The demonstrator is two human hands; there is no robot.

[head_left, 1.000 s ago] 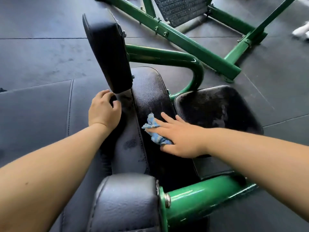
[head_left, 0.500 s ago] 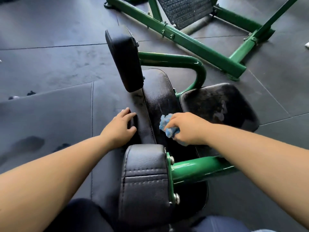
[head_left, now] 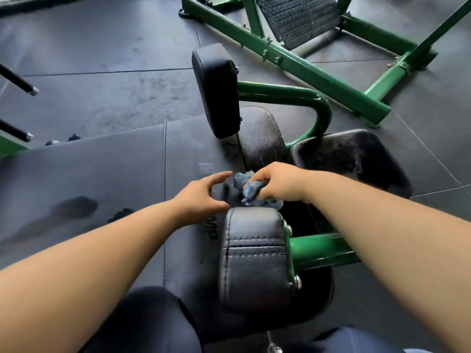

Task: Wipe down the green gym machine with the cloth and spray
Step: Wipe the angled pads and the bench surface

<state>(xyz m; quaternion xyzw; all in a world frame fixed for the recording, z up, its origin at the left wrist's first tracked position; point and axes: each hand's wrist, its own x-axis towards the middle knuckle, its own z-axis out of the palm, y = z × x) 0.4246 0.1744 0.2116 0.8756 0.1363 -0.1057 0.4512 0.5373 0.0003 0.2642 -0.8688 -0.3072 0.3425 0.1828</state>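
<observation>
The green gym machine (head_left: 300, 95) has black pads: an upright pad (head_left: 216, 90), a long seat pad (head_left: 262, 138), a side pad (head_left: 349, 154) and a near pad (head_left: 254, 256). My right hand (head_left: 277, 183) grips a bunched blue cloth (head_left: 248, 188) just above the near pad, over the long seat pad. My left hand (head_left: 201, 197) hovers beside the cloth with fingers spread, thumb and fingers apart, holding nothing. No spray bottle is in view.
A wide black bench pad (head_left: 102, 179) with dark wet patches lies at the left. A green frame with a treaded footplate (head_left: 295, 16) crosses the back right. Black bars (head_left: 17, 85) stick in from the left. My knees show at the bottom edge.
My right hand drew the cloth back toward me along the seat pad and bunched it up. My left hand left the bench pad edge and moved toward the cloth, fingers spreading.
</observation>
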